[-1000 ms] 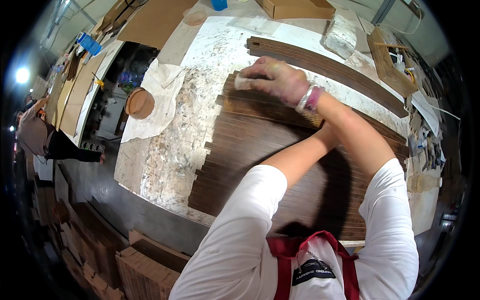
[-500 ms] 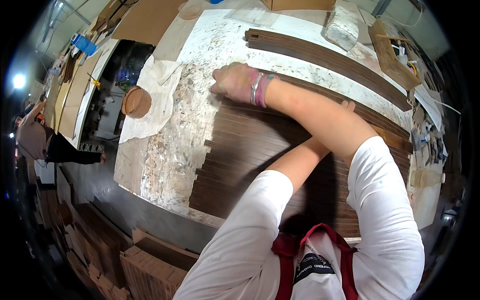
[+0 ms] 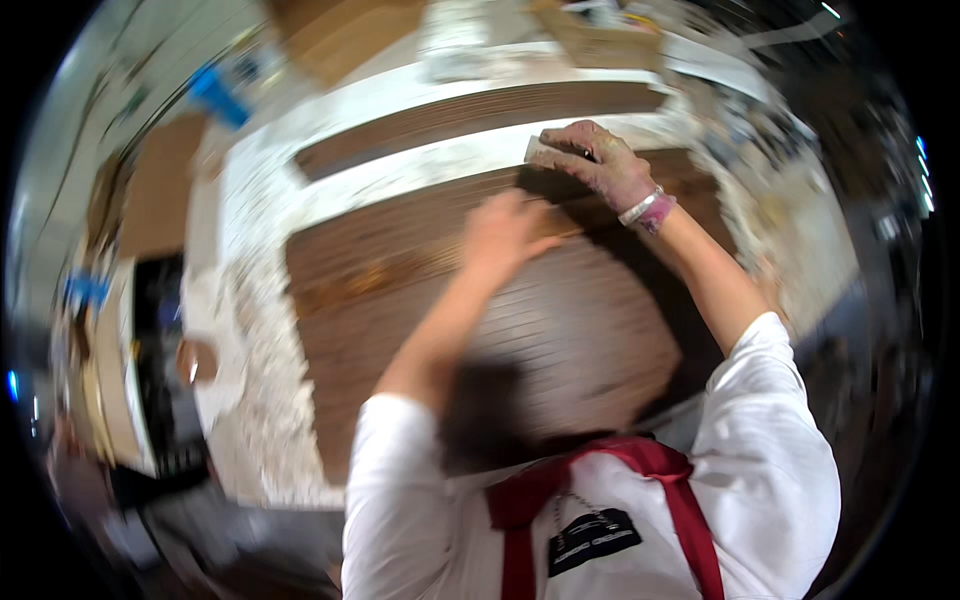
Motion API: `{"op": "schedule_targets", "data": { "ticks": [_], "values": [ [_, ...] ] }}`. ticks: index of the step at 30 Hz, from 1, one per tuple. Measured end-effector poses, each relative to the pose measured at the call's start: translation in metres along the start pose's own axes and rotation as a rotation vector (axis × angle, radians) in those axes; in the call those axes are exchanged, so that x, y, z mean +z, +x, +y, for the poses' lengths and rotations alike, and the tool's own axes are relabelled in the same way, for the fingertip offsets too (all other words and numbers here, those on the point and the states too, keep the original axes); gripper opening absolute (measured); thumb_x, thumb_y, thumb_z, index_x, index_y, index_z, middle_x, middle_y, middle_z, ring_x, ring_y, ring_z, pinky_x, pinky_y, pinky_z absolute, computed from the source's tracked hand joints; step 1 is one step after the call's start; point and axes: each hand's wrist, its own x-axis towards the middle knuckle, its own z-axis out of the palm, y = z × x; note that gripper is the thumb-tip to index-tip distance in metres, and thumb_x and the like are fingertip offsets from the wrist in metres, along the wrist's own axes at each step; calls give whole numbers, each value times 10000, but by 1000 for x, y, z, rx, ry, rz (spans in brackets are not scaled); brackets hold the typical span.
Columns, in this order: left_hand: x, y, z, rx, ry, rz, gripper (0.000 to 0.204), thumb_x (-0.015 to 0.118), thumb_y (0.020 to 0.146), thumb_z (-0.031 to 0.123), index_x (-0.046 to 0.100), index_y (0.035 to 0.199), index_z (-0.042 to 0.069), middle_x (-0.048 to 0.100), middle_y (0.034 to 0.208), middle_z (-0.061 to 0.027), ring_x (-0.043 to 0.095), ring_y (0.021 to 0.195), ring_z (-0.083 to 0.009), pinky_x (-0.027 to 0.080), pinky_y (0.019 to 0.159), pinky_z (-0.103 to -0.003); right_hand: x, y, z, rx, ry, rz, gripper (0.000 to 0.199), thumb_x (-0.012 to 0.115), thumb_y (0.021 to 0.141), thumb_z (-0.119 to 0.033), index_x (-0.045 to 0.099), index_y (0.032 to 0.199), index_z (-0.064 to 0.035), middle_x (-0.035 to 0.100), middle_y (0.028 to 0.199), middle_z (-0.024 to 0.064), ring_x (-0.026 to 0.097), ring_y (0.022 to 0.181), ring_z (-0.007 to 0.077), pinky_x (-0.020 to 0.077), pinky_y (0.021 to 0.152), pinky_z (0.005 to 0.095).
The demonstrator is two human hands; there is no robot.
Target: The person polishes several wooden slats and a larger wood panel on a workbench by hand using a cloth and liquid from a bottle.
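Note:
A wide panel of dark brown wooden strips [image 3: 560, 330] lies side by side before me, with a lighter wet-looking brown streak across its left half. My right hand [image 3: 605, 170], in a stained pinkish glove with a silvery band at the wrist, is above the panel's far right part. Its thumb and fingers pinch a small pale flat piece [image 3: 534, 150], whose exact kind I cannot make out. Over the panel's far middle, my bare left hand [image 3: 502, 232] is blurred by motion. Its fingers are stretched out and the thumb stands apart, with nothing seen in it.
Beyond the panel lies a narrow stack of brown strips [image 3: 480, 118] on the white, stained tabletop [image 3: 255, 210]. A brown round tub [image 3: 197, 361] stands at the left. A wooden box [image 3: 600, 40] with odds and ends is at the back, and clutter lines the right edge.
My arms have uncrossed: the gloved right hand has moved from the panel's far left corner to the right, and the left hand has come out from under it. The view has turned.

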Motion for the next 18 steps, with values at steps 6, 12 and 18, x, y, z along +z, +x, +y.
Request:
{"op": "schedule_targets", "data": {
  "ticks": [6, 12, 18],
  "values": [
    [-4, 16, 19, -28, 69, -172, 505, 719, 811, 403, 635, 1214, 111, 527, 1013, -95, 525, 942, -272, 437, 826, -404, -208, -126, 153, 595, -114, 667, 501, 687, 839, -422, 657, 1177, -54, 670, 1157, 136, 628, 1057, 242, 450, 947, 326],
    [-3, 19, 20, -22, 110, -220, 515, 716, 813, 404, 629, 1216, 95, 513, 1053, -109, 513, 961, -297, 429, 835, -412, -207, -138, 192, 686, -236, 519, 522, 649, 864, -468, 644, 1219, -86, 666, 1158, 104, 604, 1096, 246, 439, 955, 312],
    [-4, 15, 21, -62, 163, -257, 523, 708, 820, 407, 618, 1221, 82, 519, 1076, -115, 512, 970, -312, 427, 846, -419, -224, -162, 104, 890, -267, 183, 505, 664, 855, -477, 664, 1218, -126, 683, 1132, 103, 631, 1040, 214, 470, 914, 305]
  ]
}}
